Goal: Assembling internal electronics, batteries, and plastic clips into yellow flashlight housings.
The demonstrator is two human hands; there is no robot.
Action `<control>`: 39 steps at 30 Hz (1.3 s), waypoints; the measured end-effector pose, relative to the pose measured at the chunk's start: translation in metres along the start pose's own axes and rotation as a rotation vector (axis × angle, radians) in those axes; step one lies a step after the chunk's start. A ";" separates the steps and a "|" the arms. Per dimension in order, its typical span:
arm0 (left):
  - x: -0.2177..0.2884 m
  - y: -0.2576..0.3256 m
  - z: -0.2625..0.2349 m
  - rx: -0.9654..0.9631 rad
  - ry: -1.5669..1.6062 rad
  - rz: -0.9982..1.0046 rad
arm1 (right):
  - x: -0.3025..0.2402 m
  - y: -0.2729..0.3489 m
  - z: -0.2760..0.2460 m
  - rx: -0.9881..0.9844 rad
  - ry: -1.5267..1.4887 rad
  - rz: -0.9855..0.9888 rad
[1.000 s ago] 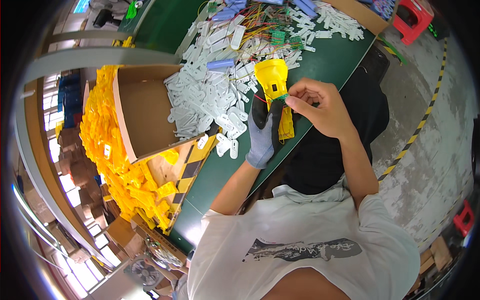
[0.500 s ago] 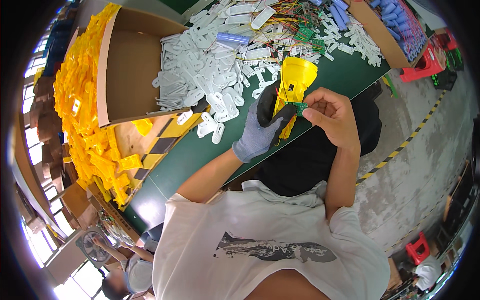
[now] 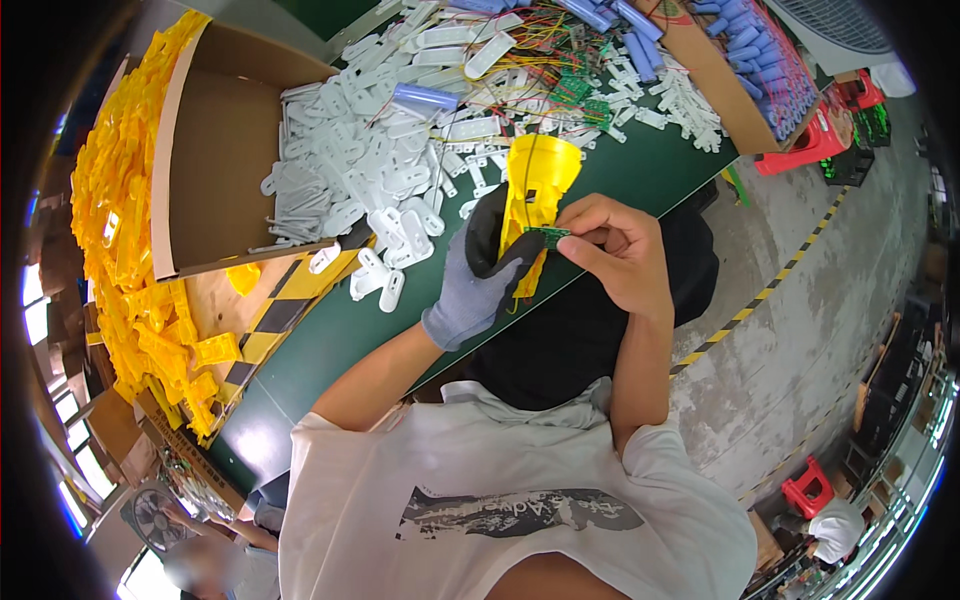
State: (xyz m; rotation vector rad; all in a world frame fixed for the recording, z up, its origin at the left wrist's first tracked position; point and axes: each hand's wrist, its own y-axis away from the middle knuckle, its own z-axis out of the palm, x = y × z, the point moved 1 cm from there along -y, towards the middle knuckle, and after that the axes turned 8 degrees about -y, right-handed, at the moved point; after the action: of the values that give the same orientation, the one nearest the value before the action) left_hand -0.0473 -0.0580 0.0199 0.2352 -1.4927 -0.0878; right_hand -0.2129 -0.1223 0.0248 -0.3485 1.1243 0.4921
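My left hand (image 3: 468, 290), in a grey glove with black fingers, is closed around a yellow plastic housing (image 3: 541, 162) with a flared upper end. A small green circuit board (image 3: 551, 236) lies across the front of the housing's narrower part. The thumb and fingers of my bare right hand (image 3: 625, 255) pinch the board's right end, while the left thumb reaches its left end. Thin wires run by the housing. Just beyond it, white plastic parts (image 3: 350, 165) are heaped on the green table (image 3: 345, 325).
An open cardboard box (image 3: 222, 150) stands at the left, beside a large pile of yellow housings (image 3: 125, 230). Wired green boards (image 3: 572, 88) lie at the back. Blue cylindrical cells (image 3: 745, 50) fill a box at the far right. A person (image 3: 225, 560) works at the lower left.
The view has shifted, so the table and its contents appear further left. Both hands keep the same hold on the housing and the circuit board.
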 end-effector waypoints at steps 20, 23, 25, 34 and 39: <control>-0.010 -0.004 0.001 -0.040 0.211 0.170 | -0.003 0.001 -0.008 0.099 -0.091 -0.032; 0.002 -0.008 -0.010 -0.154 0.226 0.004 | -0.003 -0.007 -0.012 0.141 -0.153 -0.159; -0.008 -0.010 -0.013 -0.106 0.006 0.138 | -0.004 -0.012 -0.001 0.127 -0.154 -0.150; -0.006 -0.010 -0.010 -0.201 0.334 -0.140 | 0.001 -0.024 0.009 0.175 -0.027 -0.103; 0.002 -0.006 -0.002 -0.104 0.327 -0.087 | 0.003 -0.023 0.008 0.180 -0.025 -0.084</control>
State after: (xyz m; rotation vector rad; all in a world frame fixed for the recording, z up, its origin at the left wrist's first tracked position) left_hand -0.0446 -0.0636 0.0204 0.2191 -1.1494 -0.1878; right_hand -0.1933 -0.1364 0.0262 -0.2305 1.1156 0.3179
